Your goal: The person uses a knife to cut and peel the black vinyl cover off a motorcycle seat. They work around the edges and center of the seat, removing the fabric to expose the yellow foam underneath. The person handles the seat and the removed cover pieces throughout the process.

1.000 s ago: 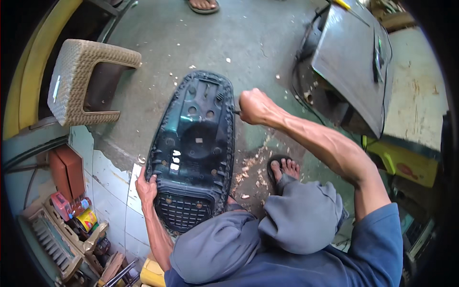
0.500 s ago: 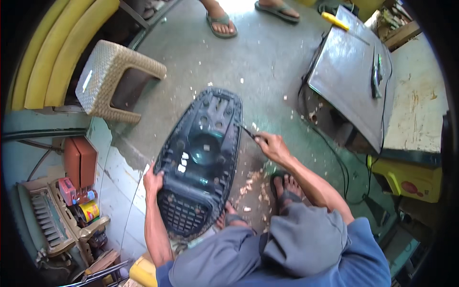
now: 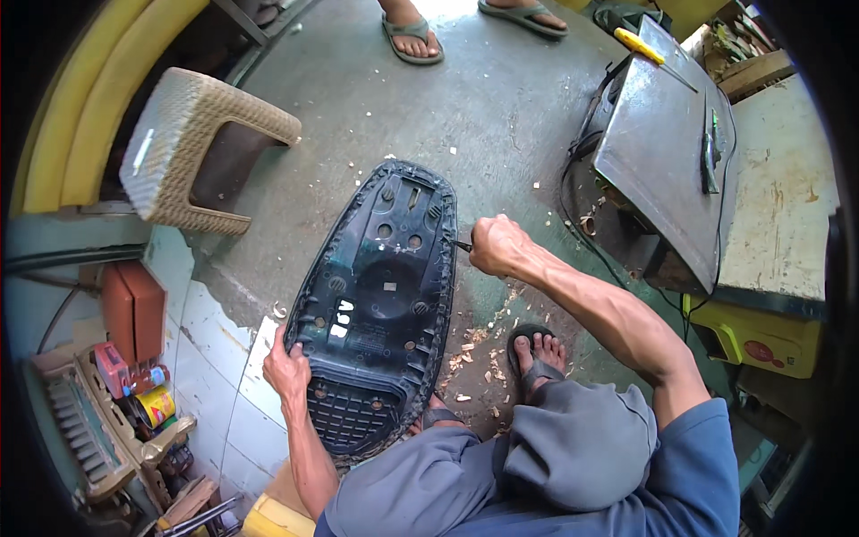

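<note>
A motorcycle seat (image 3: 369,309) lies upside down in front of me, its black plastic base facing up and a ragged folded edge running around its rim. My left hand (image 3: 287,365) is closed on the left rim near its wider end. On the other side, my right hand (image 3: 501,246) is in a fist around a thin dark tool (image 3: 462,245). The tool's tip touches the seat's right rim toward the narrow far end. Most of the tool is hidden in my fist, so its exact kind does not show.
Pale scraps (image 3: 488,362) litter the floor near my sandalled foot. A woven-pattern stool (image 3: 192,152) stands at left. At right, a dark metal-topped bench (image 3: 667,134) carries a yellow-handled screwdriver (image 3: 639,45), with cables hanging beside it. Another person's sandalled feet (image 3: 413,40) are at the far side.
My right hand has moved slightly up and left and is turned more, knuckles upward, with the tool at the seat's rim. My left hand stays on the left rim. The view has shifted slightly.
</note>
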The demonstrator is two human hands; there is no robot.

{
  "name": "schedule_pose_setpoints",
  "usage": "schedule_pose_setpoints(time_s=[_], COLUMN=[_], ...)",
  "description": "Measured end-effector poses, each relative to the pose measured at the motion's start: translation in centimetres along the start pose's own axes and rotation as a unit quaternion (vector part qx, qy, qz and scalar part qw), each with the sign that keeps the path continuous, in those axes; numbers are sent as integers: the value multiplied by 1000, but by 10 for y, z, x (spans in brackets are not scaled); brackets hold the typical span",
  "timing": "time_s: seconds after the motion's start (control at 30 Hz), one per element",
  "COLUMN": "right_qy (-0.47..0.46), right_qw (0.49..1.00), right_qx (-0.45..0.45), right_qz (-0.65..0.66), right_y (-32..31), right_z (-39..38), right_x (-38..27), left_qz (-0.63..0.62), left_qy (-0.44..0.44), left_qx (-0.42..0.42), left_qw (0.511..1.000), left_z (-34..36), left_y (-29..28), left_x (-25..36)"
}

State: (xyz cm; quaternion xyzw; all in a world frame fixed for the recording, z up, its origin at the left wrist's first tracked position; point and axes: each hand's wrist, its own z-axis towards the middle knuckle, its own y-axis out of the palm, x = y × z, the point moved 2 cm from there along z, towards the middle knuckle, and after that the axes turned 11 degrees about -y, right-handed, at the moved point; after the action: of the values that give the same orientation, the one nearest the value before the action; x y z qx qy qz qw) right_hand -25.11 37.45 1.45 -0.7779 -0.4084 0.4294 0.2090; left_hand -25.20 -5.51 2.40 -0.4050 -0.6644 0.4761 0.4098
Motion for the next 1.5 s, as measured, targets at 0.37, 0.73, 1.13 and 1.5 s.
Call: schedule_pose_setpoints(time_s=[0.37, 0.73, 1.13, 1.5], right_qy=[-252, -80, -65, -199], right_qw=[926, 992, 997, 950], right_qx=[256, 81, -24, 197], right_qz=[118, 61, 33, 136], right_y=[78, 28, -1, 94], right_z=[-18, -21, 10, -28], right_x=[60, 15, 6, 58], left_qz=[-40, 6, -34, 50], left_qy=[36, -9, 34, 12], left_qx=[-87, 7, -28, -67], left_qw=[995, 1000, 998, 996], left_z=[55, 2, 21, 68], left_y=[31, -9, 18, 2], left_x=[-34, 3, -13, -1])
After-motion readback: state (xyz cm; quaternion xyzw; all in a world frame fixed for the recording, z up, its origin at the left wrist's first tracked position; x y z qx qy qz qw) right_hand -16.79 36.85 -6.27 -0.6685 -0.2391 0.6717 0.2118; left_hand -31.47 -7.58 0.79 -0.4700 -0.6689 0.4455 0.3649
